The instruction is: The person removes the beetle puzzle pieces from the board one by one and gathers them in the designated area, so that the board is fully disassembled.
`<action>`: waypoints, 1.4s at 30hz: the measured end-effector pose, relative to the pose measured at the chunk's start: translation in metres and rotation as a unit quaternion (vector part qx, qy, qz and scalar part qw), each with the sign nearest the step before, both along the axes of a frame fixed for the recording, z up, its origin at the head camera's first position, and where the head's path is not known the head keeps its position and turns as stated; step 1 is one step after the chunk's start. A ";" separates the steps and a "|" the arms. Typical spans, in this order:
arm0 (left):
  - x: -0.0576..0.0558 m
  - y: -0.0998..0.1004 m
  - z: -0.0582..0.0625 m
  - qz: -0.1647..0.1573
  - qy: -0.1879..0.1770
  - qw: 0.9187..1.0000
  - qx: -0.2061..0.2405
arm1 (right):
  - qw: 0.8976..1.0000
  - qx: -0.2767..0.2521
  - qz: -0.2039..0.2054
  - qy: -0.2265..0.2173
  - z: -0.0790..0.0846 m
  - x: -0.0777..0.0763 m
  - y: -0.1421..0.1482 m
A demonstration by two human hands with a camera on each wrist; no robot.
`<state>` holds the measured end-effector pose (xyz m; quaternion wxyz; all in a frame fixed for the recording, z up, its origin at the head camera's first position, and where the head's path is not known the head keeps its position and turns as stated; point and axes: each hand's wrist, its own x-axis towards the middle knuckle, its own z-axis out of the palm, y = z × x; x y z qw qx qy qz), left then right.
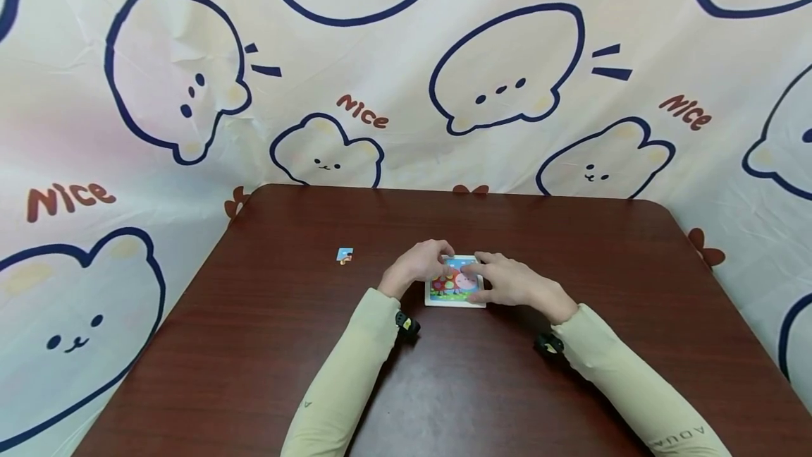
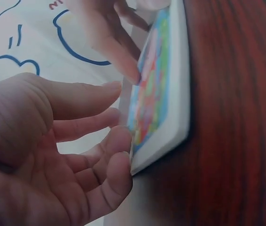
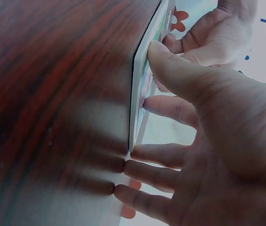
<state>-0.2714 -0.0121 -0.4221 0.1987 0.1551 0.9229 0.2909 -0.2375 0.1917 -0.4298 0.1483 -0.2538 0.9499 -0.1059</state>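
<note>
Framed puzzle (image 1: 455, 285) lying flat: probably light and stiff, best held by its white rim (image 1: 453, 304)
It sits on the worktop (image 1: 285, 344) toward the far edge, roughly midway between the two far corners. The left hand (image 1: 420, 261) is at the puzzle's left side, fingers loosely bent at the edge, thumb apart, nothing seen gripped. The right hand (image 1: 515, 281) is spread and relaxed, thumb at the rim, outer fingers reaching past it to the worktop. The puzzle looks like thin board that would slide easily if pushed; pressing its picture sideways could lift or buckle pieces, so opposite sides of the rim seem the safest hold. The loose piece (image 1: 345, 255), toward the far left corner, looks very light and suits a fingertip pinch.
</note>
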 end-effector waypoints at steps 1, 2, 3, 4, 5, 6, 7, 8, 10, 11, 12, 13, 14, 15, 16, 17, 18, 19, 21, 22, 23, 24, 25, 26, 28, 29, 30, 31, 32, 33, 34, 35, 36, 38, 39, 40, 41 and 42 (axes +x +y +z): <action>0.000 0.000 -0.001 -0.008 0.004 1.000 -0.007 | 1.000 0.000 0.001 0.001 0.000 0.000 0.000; 0.000 0.000 -0.002 -0.013 0.006 1.000 -0.010 | 1.000 0.000 0.001 0.002 0.000 0.000 0.000; 0.000 0.000 -0.003 -0.017 0.010 1.000 -0.011 | 1.000 0.000 0.001 0.002 -0.001 -0.001 0.000; 0.000 0.000 -0.003 -0.020 0.013 1.000 -0.012 | 1.000 0.001 0.000 0.002 -0.001 -0.001 0.000; 0.001 0.001 -0.003 -0.023 0.017 0.999 -0.015 | 1.000 0.001 0.000 0.001 -0.001 -0.001 0.000; 0.001 0.001 -0.004 -0.025 0.020 0.999 -0.017 | 1.000 0.001 -0.001 0.001 -0.001 -0.001 0.000; 0.001 0.001 -0.004 -0.026 0.022 0.999 -0.020 | 1.000 0.002 -0.001 0.001 -0.001 -0.001 0.001; 0.001 0.001 -0.004 -0.025 0.022 0.999 -0.024 | 1.000 0.003 -0.001 0.000 -0.001 -0.001 0.001; 0.002 0.003 -0.005 -0.023 0.022 0.999 -0.035 | 1.000 0.003 0.000 -0.001 -0.002 -0.001 0.001; 0.002 0.004 -0.006 -0.022 0.023 0.999 -0.040 | 1.000 0.004 0.001 -0.001 -0.002 -0.001 0.001; 0.003 0.005 -0.006 -0.020 0.024 0.998 -0.046 | 1.000 0.004 0.000 -0.001 -0.001 -0.001 0.002; 0.003 0.005 -0.007 -0.018 0.024 0.998 -0.050 | 1.000 0.005 0.000 0.000 -0.001 -0.001 0.002; 0.003 0.006 -0.007 -0.016 0.025 0.998 -0.054 | 1.000 0.005 0.000 -0.001 -0.001 0.000 0.002; 0.003 0.007 -0.008 -0.013 0.025 0.998 -0.057 | 1.000 0.006 0.000 0.000 -0.001 0.000 0.002; 0.004 0.008 -0.009 -0.011 0.026 0.998 -0.059 | 1.000 0.006 0.000 0.000 -0.001 0.000 0.001; 0.003 0.008 -0.009 -0.008 0.026 0.998 -0.061 | 1.000 0.006 0.000 0.000 -0.001 0.000 0.001; 0.003 0.008 -0.009 -0.004 0.025 0.998 -0.062 | 1.000 0.004 0.001 0.001 -0.001 0.000 0.001; 0.003 0.009 -0.010 -0.001 0.025 0.998 -0.062 | 1.000 0.001 0.002 0.001 -0.001 0.000 0.001; 0.004 0.010 -0.010 0.005 0.027 0.998 -0.064 | 1.000 -0.004 0.005 0.003 -0.001 0.000 0.000; 0.004 0.011 -0.009 0.007 0.028 0.997 -0.064 | 1.000 -0.007 0.006 0.004 -0.001 0.000 0.000; 0.004 0.011 -0.008 0.008 0.031 0.997 -0.065 | 1.000 -0.009 0.007 0.006 -0.001 0.000 0.000; 0.005 0.012 -0.008 0.010 0.033 0.997 -0.066 | 1.000 -0.012 0.008 0.007 -0.001 0.000 0.000; 0.006 0.013 -0.007 0.012 0.034 0.997 -0.067 | 1.000 -0.013 0.009 0.008 -0.001 0.000 -0.001; 0.006 0.013 -0.006 0.014 0.036 0.997 -0.069 | 1.000 -0.013 0.010 0.009 -0.001 0.000 -0.001; 0.007 0.014 -0.005 0.017 0.038 0.997 -0.072 | 1.000 -0.015 0.011 0.010 -0.001 0.000 -0.001; 0.007 0.014 -0.005 0.017 0.040 0.996 -0.074 | 1.000 -0.016 0.011 0.009 -0.001 0.000 -0.001; 0.007 0.014 -0.005 0.018 0.041 0.996 -0.074 | 1.000 -0.016 0.011 0.009 -0.001 0.000 -0.001; 0.007 0.014 -0.005 0.018 0.043 0.996 -0.075 | 1.000 -0.016 0.011 0.009 -0.002 0.000 -0.001; 0.007 0.014 -0.005 0.017 0.045 0.996 -0.075 | 1.000 -0.016 0.011 0.010 -0.002 0.000 -0.001; 0.007 0.014 -0.005 0.016 0.047 0.996 -0.073 | 1.000 -0.015 0.010 0.010 -0.002 0.000 -0.001; 0.007 0.014 -0.006 0.015 0.049 0.996 -0.071 | 1.000 -0.015 0.010 0.011 -0.003 -0.001 -0.001; 0.007 0.014 -0.006 0.014 0.050 0.996 -0.068 | 1.000 -0.015 0.010 0.011 -0.003 -0.001 -0.001; 0.007 0.014 -0.006 0.013 0.053 0.996 -0.066 | 1.000 -0.015 0.010 0.012 -0.003 -0.001 -0.001; 0.007 0.014 -0.006 0.011 0.056 0.997 -0.061 | 1.000 -0.015 0.011 0.014 -0.004 -0.001 -0.001; 0.007 0.014 -0.006 0.011 0.058 0.997 -0.059 | 1.000 -0.015 0.012 0.015 -0.004 -0.001 -0.001; 0.007 0.014 -0.006 0.010 0.059 0.997 -0.057 | 1.000 -0.015 0.012 0.016 -0.004 -0.001 0.000; 0.007 0.014 -0.006 0.011 0.059 0.997 -0.057 | 1.000 -0.015 0.013 0.017 -0.004 -0.001 -0.001; 0.007 0.014 -0.006 0.011 0.059 0.997 -0.056 | 1.000 -0.015 0.013 0.018 -0.004 -0.001 -0.001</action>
